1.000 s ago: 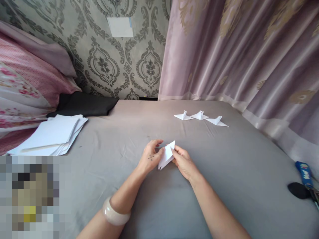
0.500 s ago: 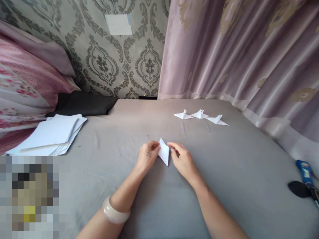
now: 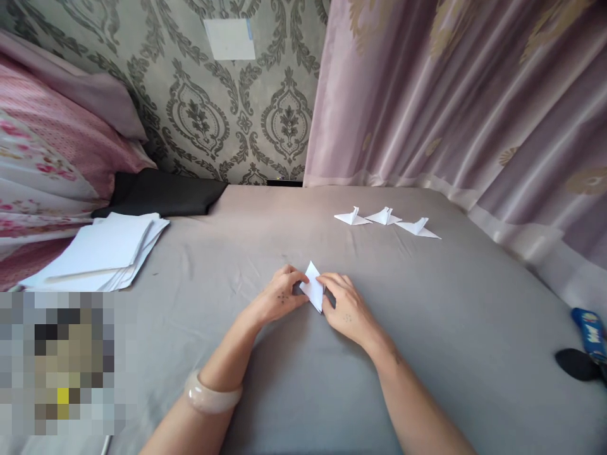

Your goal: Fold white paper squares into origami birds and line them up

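A small piece of folded white paper [image 3: 313, 287], diamond-like with a pointed top, is between my two hands just over the grey sheet. My left hand [image 3: 279, 296] has its thumb and fingers closed on the paper's left edge. On the opposite edge, the thumb and index finger of my right hand [image 3: 348, 308] grip the paper too. The fingers hide parts of both side edges. Farther back on the right stand three folded white paper birds in a row: one on the left [image 3: 353, 217], one in the middle [image 3: 385, 217] and one on the right [image 3: 420, 227].
A stack of white paper sheets [image 3: 107, 243] lies at the left, in front of a black folded item [image 3: 165, 193]. Pink curtains [image 3: 403, 95] hang behind on the right. A blue patterned object [image 3: 590, 332] and a black rounded one [image 3: 576, 364] rest at the right edge.
My right hand has come in from beside the paper and now grips its right edge. The paper is turned slightly more upright. The whole view has shifted a little.
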`<control>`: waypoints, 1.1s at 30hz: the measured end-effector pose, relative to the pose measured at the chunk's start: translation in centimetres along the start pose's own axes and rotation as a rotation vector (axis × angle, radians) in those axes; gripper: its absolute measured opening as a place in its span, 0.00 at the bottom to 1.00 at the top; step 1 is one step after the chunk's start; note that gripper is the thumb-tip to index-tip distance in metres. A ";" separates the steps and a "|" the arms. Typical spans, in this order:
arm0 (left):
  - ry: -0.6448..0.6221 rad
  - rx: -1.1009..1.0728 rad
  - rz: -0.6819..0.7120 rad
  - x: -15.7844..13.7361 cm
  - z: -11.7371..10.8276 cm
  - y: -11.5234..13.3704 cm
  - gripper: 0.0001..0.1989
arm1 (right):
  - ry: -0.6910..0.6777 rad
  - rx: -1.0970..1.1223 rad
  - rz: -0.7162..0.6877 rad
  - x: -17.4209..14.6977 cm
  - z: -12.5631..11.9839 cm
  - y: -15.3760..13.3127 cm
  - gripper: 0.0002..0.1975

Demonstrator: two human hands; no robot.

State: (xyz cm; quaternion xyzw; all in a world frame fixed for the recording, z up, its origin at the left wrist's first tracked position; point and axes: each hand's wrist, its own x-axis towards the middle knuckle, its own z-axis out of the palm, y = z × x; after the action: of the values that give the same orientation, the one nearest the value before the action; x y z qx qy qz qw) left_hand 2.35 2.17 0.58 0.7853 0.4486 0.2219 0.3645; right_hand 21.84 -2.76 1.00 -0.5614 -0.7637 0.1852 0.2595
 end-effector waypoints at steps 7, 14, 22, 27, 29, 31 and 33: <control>-0.019 -0.004 0.021 0.2 0.0 -0.9 0.13 | -0.014 0.062 0.011 0.2 -0.2 0.4 0.18; 0.040 0.031 -0.003 0.2 0.0 -0.2 0.09 | 0.065 0.073 0.045 0.7 0.7 1.0 0.12; 0.118 0.115 -0.121 0.3 0.1 1.8 0.07 | 0.108 0.076 0.117 1.6 1.5 1.6 0.11; 0.158 0.156 -0.145 0.4 0.7 1.6 0.09 | 0.124 0.078 0.154 2.0 1.6 1.4 0.10; 0.174 0.167 -0.142 0.4 0.9 1.5 0.10 | 0.131 0.082 0.165 2.1 1.6 1.4 0.10; 0.187 0.174 -0.143 0.5 1.0 1.4 0.09 | 0.139 0.087 0.177 2.2 1.7 1.4 0.09; 0.193 0.173 -0.147 0.5 1.1 1.3 0.09 | 0.147 0.091 0.192 2.3 1.8 1.4 0.09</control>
State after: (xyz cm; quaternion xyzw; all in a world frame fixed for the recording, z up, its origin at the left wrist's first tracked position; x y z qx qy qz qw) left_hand 4.07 1.76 0.95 0.7540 0.5552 0.2294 0.2658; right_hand 21.29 -0.11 -0.78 -0.6317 -0.6760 0.2021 0.3212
